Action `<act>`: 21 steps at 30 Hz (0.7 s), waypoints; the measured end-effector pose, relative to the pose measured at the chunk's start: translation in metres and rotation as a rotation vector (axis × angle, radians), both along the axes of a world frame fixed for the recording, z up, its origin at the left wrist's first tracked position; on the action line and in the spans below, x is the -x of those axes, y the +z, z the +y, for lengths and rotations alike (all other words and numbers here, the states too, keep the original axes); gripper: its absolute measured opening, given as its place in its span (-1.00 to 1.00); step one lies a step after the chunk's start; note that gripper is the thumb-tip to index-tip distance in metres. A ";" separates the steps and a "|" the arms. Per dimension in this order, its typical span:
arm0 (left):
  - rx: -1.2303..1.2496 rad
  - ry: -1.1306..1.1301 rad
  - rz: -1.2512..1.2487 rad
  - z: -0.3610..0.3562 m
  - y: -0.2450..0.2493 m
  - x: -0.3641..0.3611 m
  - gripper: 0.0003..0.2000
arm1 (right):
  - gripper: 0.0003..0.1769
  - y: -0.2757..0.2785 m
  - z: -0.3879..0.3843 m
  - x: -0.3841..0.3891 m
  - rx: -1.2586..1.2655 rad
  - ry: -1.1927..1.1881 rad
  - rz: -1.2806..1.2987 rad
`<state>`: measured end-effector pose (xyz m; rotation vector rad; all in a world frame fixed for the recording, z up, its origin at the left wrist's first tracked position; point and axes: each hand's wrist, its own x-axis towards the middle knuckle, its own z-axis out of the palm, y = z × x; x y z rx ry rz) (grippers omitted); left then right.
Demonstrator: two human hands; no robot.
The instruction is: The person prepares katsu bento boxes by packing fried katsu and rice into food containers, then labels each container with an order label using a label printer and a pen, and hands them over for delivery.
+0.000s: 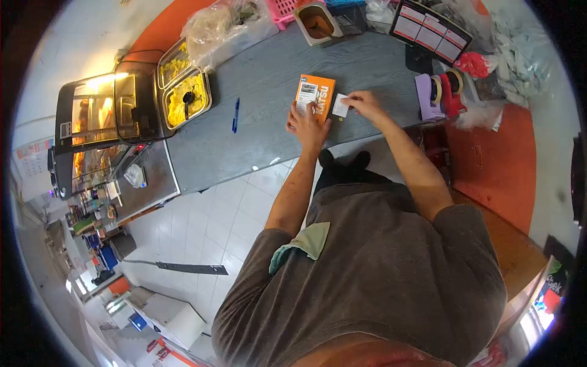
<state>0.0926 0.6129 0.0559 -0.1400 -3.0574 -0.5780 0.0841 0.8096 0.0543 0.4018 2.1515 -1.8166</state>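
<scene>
On grey worktop (269,79), close to the near edge: orange box (326,84), lying flat, "KATSU" in white lettering down its right part. White label (307,92) on the top face, toward the left, with printed text too small to read.

Left hand (310,126): open, fingers spread and bent over the near part of the box, partly over the label. In contact with the box; can't tell how firmly. Right hand (365,106): closed in a pinch on white slip (340,108), at the slip's upper right. Slip just beside the box's right side, over the worktop. Can't tell if touching the box or the surface below. Tiny yellow bit (340,120) near the slip's lower edge.

Left of the box, well apart: blue pen (236,115), flat on the worktop. Further left: front food tray (205,110) with yellow food and black spoon (188,98) in it, back food tray (164,76) right behind, also with yellow food. Next to both, lit display case (95,116).

Toward the far side: clear plastic bags (214,33), pink basket (281,11), metal container (318,41) with brown contents. To the right: purple tape dispenser (426,98) beside red tape dispenser (454,101), black panelled board (403,38) behind, tilted in view.
</scene>
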 end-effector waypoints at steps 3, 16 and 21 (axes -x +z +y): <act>-0.043 -0.068 0.104 -0.009 -0.011 -0.002 -0.41 | -0.66 -0.018 -0.023 0.010 0.052 -0.003 -0.080; -0.078 -0.058 0.136 -0.008 -0.019 0.001 -0.28 | -0.40 -0.023 -0.044 0.017 -0.051 -0.119 -0.215; -0.075 -0.045 0.133 -0.007 -0.019 0.001 -0.24 | -0.10 -0.071 -0.061 0.008 -0.234 -0.172 0.112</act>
